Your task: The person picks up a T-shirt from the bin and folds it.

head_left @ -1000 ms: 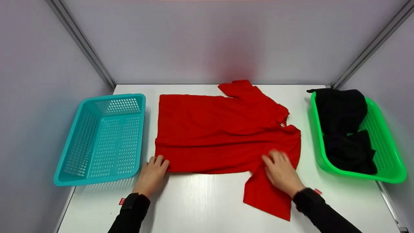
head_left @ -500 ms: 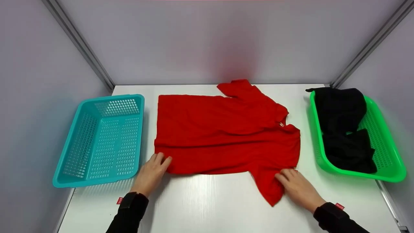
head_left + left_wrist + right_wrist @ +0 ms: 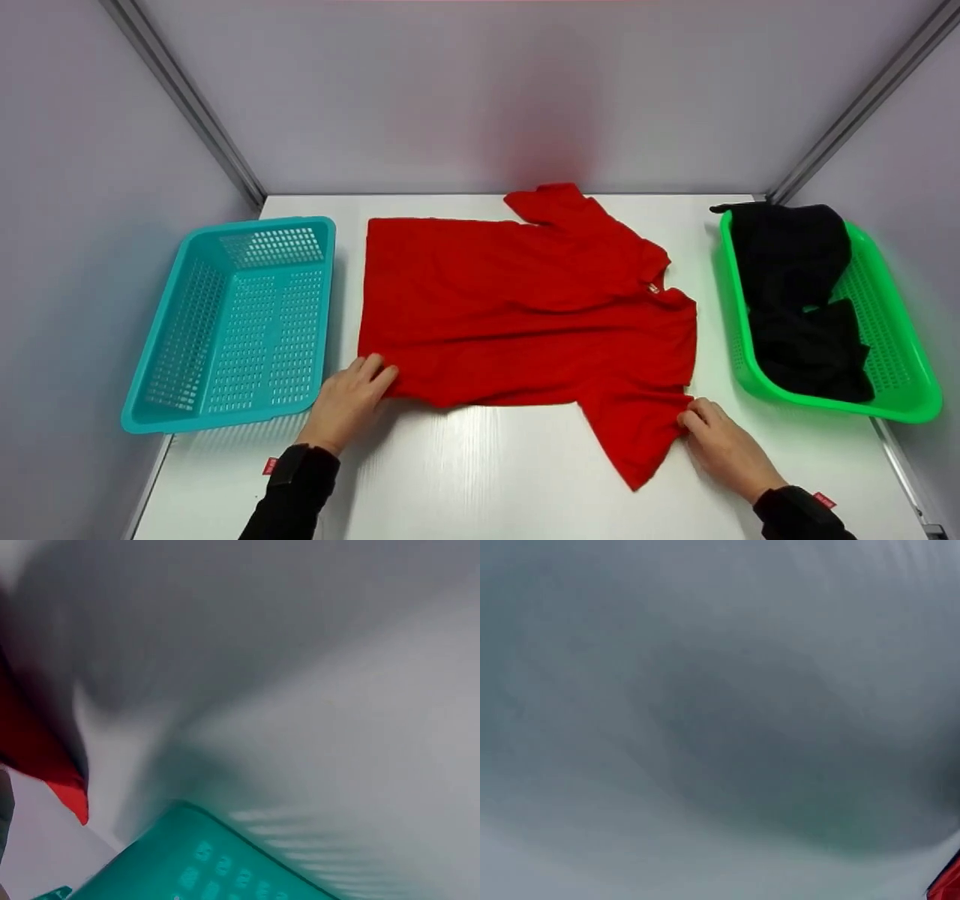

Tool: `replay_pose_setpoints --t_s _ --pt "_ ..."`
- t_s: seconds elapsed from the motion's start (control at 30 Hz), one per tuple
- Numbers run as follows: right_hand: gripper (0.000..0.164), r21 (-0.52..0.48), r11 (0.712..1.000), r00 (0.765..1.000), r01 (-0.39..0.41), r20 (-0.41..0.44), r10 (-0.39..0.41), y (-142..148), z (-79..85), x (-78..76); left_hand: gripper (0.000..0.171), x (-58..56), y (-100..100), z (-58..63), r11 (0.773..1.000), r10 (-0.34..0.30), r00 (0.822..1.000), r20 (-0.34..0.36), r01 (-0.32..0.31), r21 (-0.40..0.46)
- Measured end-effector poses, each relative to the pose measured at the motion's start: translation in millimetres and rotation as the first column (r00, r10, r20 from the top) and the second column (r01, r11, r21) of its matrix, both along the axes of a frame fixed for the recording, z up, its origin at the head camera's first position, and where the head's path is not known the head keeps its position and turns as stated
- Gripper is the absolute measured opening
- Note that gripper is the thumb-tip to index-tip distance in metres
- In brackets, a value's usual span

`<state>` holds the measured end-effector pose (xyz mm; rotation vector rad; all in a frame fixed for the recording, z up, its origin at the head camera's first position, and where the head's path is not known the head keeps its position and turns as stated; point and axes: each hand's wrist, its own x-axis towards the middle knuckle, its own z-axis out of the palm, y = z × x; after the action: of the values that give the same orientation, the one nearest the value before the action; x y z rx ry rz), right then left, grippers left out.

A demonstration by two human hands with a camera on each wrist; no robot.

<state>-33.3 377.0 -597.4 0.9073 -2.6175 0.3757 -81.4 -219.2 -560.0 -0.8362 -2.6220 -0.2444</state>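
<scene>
Red shirt lies spread on the white table, hem end toward the blue basket, its body between and beyond both hands. Left hand: fingers curled over the near hem corner, apparently pinching it; I cannot see beneath them. Right hand: thumb and fingers drawn together on the edge of the near sleeve. I judge the step in hand as straightening the near side, where long creases remain; next, I would keep both grips and draw the cloth evenly taut.
</scene>
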Motion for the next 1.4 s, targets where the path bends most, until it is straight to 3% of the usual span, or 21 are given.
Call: replay_pose_setpoints --t_s 0.07,0.17,0.23,0.37,0.47,0.57,0.7,0.9,0.97,1.07,1.2,1.33,1.4 --pt "0.009 -0.043 0.999 1.000 -0.008 0.030 0.009 0.0 6.0 -2.1 0.044 0.5 0.0 4.8 0.999 -0.015 1.000 0.015 0.014 0.036" --pt "0.032 -0.074 0.997 0.996 0.034 0.090 -0.027 -0.7 16.2 -4.0 0.049 0.7 0.5 12.6 0.997 -0.028 0.999 0.026 0.026 0.073" --pt "0.037 -0.061 0.995 0.987 0.078 0.149 -0.068 -1.0 23.0 -4.0 0.053 0.5 0.8 17.3 0.995 -0.027 0.999 0.020 0.025 0.092" --pt "0.029 -0.058 0.989 0.950 0.139 0.289 -0.116 -0.2 33.9 -4.0 0.051 -1.8 0.2 22.3 0.991 -0.032 0.999 -0.024 0.035 0.130" --pt "0.025 -0.025 0.992 0.939 0.126 0.325 -0.111 0.9 38.6 -5.1 0.048 -3.3 -0.7 24.5 0.988 -0.044 0.998 -0.050 0.050 0.146" --pt "0.027 0.057 0.998 0.948 0.030 0.314 -0.047 3.0 38.6 -5.2 0.041 -4.3 -0.7 25.9 0.986 -0.047 0.997 -0.063 0.056 0.158" --pt "0.042 0.151 0.981 0.959 -0.123 0.273 0.079 8.3 32.5 -4.3 0.027 -4.9 -0.5 26.6 0.983 -0.024 0.998 -0.061 0.035 0.179" --pt "0.046 0.246 0.959 0.983 -0.138 0.154 0.101 19.6 25.9 -6.2 0.030 -4.1 -2.3 28.1 0.982 0.028 0.999 -0.039 -0.020 0.190" --pt "0.041 0.273 0.952 0.985 -0.138 0.142 0.102 24.2 25.3 -6.4 0.034 -4.0 -2.4 29.2 0.981 0.032 0.999 -0.039 -0.024 0.191" --pt "0.014 0.311 0.937 0.987 -0.157 0.085 0.137 29.6 24.0 -7.0 0.038 -3.8 -2.3 30.3 0.980 0.038 0.999 -0.039 -0.029 0.196" --pt "0.054 0.302 0.938 0.982 -0.168 -0.030 0.186 29.3 21.4 -9.2 0.033 -3.2 -1.1 30.6 0.975 0.048 0.998 -0.037 -0.039 0.218" --pt "0.010 0.121 0.993 1.000 -0.019 -0.002 0.020 16.0 30.4 -10.0 0.027 -3.0 0.3 31.9 0.967 0.056 0.997 -0.055 -0.041 0.250" --pt "0.019 -0.012 0.996 0.995 0.090 0.034 -0.090 6.7 40.8 -10.8 0.024 -3.8 1.0 34.0 0.963 0.068 0.995 -0.070 -0.048 0.265"
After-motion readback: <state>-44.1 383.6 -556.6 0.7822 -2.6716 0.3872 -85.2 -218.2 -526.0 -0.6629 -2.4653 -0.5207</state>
